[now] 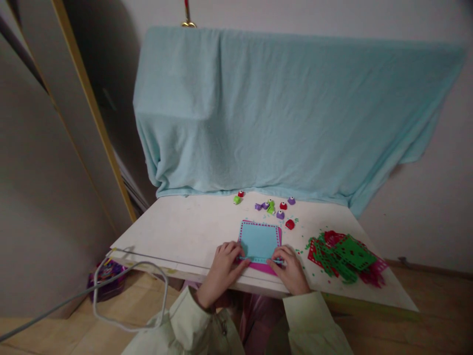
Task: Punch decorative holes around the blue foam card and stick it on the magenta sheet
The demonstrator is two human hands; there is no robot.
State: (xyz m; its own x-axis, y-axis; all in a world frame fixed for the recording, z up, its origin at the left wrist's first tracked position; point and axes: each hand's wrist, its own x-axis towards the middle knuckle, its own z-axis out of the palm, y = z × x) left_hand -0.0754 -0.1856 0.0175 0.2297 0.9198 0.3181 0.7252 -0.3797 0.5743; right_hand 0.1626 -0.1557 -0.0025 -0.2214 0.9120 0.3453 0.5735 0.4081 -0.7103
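Blue foam sheet (259, 241) with the punched dotted border sits right at the near edge of the table (185, 231), stacked on a pink sheet (263, 267) that peeks out along its near and right sides. So that's my landmark for everything else.

Both my hands are on it. My left hand (223, 268) is at the sheet's near-left corner, fingers laid flat and pressing down along the edge. My right hand (290, 268) is at the near-right corner, fingertips resting on the bottom edge too. Neither one is clamped around anything, they're just lying flat on the sheets, a sheet-width apart from each other.

Just beyond the blue sheet there's a scatter of little craft punches (275, 207) in green, purple and red, with one red punch (290, 224) sitting just off the sheet's far-right corner. To the right of the sheet is a messy pile of green and red punched sheets (345, 256), with tiny green confetti bits (305, 246) sprinkled between that pile and my right hand.

Behind everything, past the punches, a light blue blanket (288, 113) hangs down to the back of the table. Left of the sheet and down off the table's corner, a grey cable (121, 276) loops over the wooden floor (74, 325).
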